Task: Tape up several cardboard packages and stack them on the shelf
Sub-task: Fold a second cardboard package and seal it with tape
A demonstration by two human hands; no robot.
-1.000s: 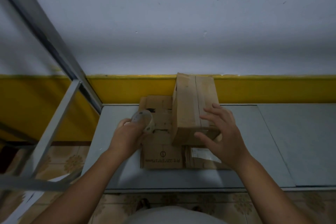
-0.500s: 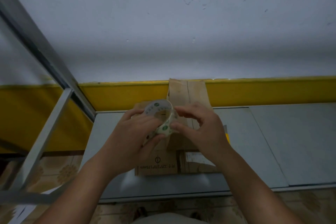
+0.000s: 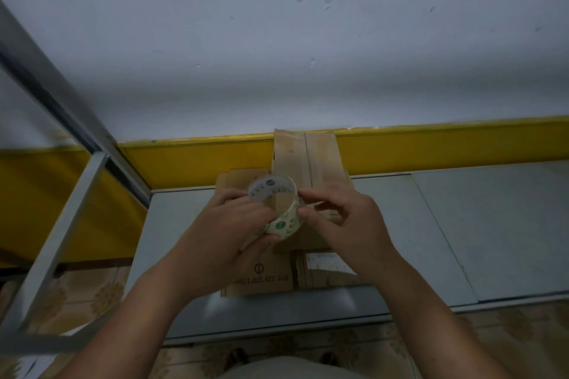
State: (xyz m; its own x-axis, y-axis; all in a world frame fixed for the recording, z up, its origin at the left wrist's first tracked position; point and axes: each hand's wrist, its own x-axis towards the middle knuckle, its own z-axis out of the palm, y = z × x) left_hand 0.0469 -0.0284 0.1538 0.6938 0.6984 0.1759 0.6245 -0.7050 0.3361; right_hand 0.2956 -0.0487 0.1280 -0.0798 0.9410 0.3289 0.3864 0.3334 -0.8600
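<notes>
**Over the boxes, 2 hands on 1 tape roll**

Above the cardboard boxes, at the middle of the head view, the left hand (image 3: 221, 231) grips a tape roll (image 3: 284, 223). Its fingers curl over the roll's near left side and its thumb lies under the lower edge, so the roll is held clear of the cardboard with its open core tilted up toward the camera. The roll is pale with small green marks on its outer face and on the white inner ring.

The right hand (image 3: 348, 224) meets the roll from the other side. Its index fingertip sits on the roll's upper right rim and its thumb just below, a narrow pinch on the edge, while the other fingers are curled loosely behind. Whether a loose end of tape is caught in that pinch cannot be told.

Behind the roll, a tall cardboard box (image 3: 320, 157) stands upright, a seam running down the middle of its top, its far end in front of the yellow wall band (image 3: 446, 144). It rests on 2 low boxes lying side by side and touching: the printed box (image 3: 264, 281) on the left, with a circle mark and a line of code, and the labelled box (image 3: 323, 274) on the right, with a white sticker. Both lie on the grey shelf board (image 3: 477, 224), near its front edge.

At the left, a metal shelf frame (image 3: 61, 120) slants across the view, with patterned floor tiles (image 3: 92, 292) below it.
</notes>
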